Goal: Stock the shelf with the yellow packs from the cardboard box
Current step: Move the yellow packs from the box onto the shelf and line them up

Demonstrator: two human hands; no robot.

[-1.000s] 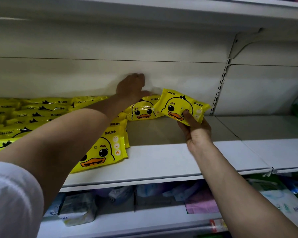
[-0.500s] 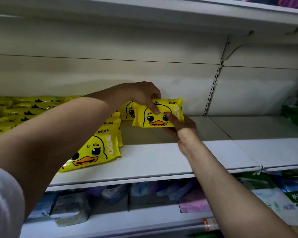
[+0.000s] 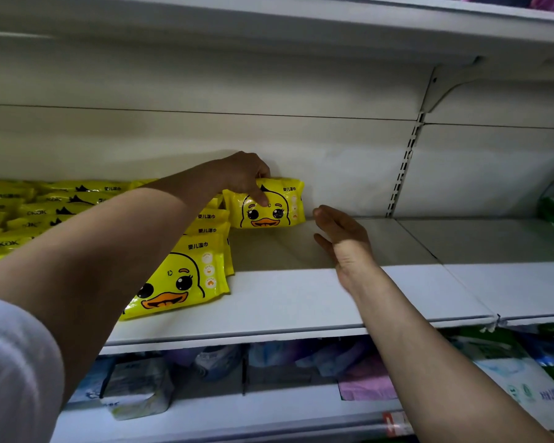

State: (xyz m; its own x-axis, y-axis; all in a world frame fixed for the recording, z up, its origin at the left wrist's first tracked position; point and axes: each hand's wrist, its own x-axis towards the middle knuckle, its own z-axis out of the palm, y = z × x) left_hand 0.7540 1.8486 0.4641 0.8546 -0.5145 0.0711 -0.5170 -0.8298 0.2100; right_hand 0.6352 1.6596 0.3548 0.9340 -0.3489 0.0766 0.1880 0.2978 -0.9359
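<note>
A: Where's the yellow pack (image 3: 269,204)?
B: Upright at the shelf (image 3: 301,302) back, pinched by the left hand (image 3: 242,175); right hand (image 3: 341,233) slack beside it (not touching).
A: Seat it flush, then release.

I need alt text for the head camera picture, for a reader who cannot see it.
A person's left hand grips a yellow duck pack standing upright at the back of a white shelf, beside a row of the same packs. The right hand is open, just right of the pack and not touching it.
</note>
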